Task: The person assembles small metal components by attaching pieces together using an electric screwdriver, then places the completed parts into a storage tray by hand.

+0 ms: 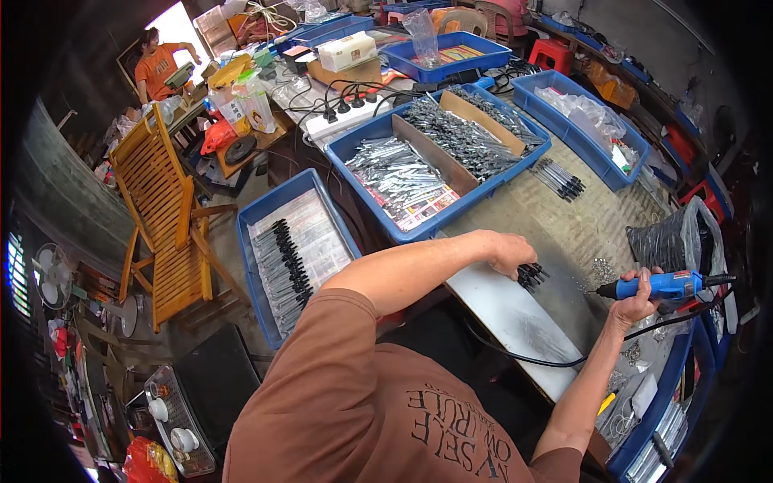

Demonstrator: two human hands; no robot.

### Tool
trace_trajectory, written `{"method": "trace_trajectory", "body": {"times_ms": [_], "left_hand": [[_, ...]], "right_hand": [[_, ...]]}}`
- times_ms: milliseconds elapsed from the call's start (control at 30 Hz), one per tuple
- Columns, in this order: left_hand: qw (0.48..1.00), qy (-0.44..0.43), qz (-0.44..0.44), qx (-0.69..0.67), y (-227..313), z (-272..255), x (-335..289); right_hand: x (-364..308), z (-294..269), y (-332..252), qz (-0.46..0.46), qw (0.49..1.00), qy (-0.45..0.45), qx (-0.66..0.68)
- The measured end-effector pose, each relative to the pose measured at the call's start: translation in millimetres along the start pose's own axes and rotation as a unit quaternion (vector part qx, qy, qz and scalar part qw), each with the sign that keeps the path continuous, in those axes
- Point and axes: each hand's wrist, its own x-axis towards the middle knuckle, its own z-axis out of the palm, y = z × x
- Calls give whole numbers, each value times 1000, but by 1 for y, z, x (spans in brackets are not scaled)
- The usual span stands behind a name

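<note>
L hand (513, 254) curled over black-ended pens (532, 277) just beside white board (503, 310), grip hidden from me; R hand (635, 301), well apart, clamped round blue elec. driver (667, 286), R of pens, long axis approx. crosswise, tip twd. pens.

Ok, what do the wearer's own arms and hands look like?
Brown T-shirt with dark lettering across the front. Left sleeve and right sleeve are plain brown and short. Both forearms are bare. Left hand and right hand: no gloves; no watch visible.
</note>
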Motion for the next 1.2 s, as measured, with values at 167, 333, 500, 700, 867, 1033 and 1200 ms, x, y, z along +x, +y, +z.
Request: {"method": "trace_trajectory", "body": {"times_ms": [167,333,500,700,867,1033,1200], "left_hand": [[999,40,33,1,-3,6,-5],[998,53,36,-11,-3,8,-6],[995,86,54,15,-1,10,-11],[988,149,41,20,1,14,-13],[981,173,72,41,-4,25,-5],[977,210,37,-23,3,18,-6],[950,287,30,-117,11,5,-15]], "right_hand": [[-2,4,-4,1,1000,-4,-2],[-1,2,-2,-5,1000,-6,-9],[-2,5,-4,2,1000,0,-4],[-2,5,-4,-3,1000,1,-6],[-2,5,-4,0,1000,-1,-1],[-1,4,-8,-12,1000,-7,-8],[1,0,4,1,1000,-16,5]]}}
